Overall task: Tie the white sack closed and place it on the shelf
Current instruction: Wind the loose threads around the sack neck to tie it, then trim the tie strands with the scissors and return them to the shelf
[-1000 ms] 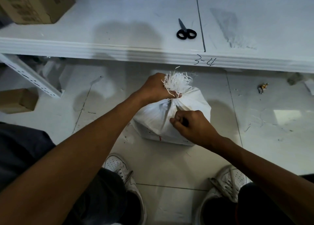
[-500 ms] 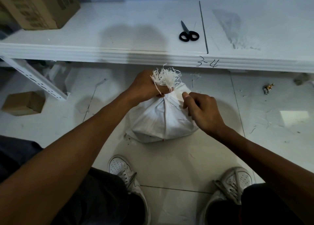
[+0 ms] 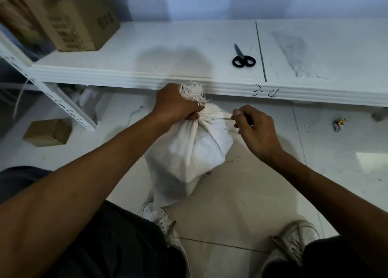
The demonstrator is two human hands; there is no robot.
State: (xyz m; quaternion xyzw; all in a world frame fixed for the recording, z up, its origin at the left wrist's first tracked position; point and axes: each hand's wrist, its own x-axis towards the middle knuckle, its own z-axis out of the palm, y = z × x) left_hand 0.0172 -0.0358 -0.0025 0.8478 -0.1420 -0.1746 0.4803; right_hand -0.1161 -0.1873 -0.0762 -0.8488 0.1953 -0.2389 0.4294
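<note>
The white woven sack [image 3: 189, 154] stands full on the tiled floor between my feet, just in front of the low white shelf [image 3: 168, 53]. My left hand [image 3: 176, 105] is clenched around its bunched neck, and the frayed mouth [image 3: 192, 91] sticks up above my fist. My right hand [image 3: 254, 128] is to the right of the neck, with its fingers pinched on a thin white tie that runs taut to the neck. The knot itself is hidden by my left fingers.
Black-handled scissors [image 3: 243, 57] lie on the shelf behind the sack. A large cardboard box [image 3: 77, 19] stands at the shelf's left end. A small cardboard box [image 3: 49, 131] sits on the floor at left, beside a slanted white upright [image 3: 63, 107]. Litter [image 3: 339, 124] lies at right.
My right hand has moved from the sack's front up and out to the right, drawing the tie tight. The sack has shifted closer to my feet and the view has tilted up.
</note>
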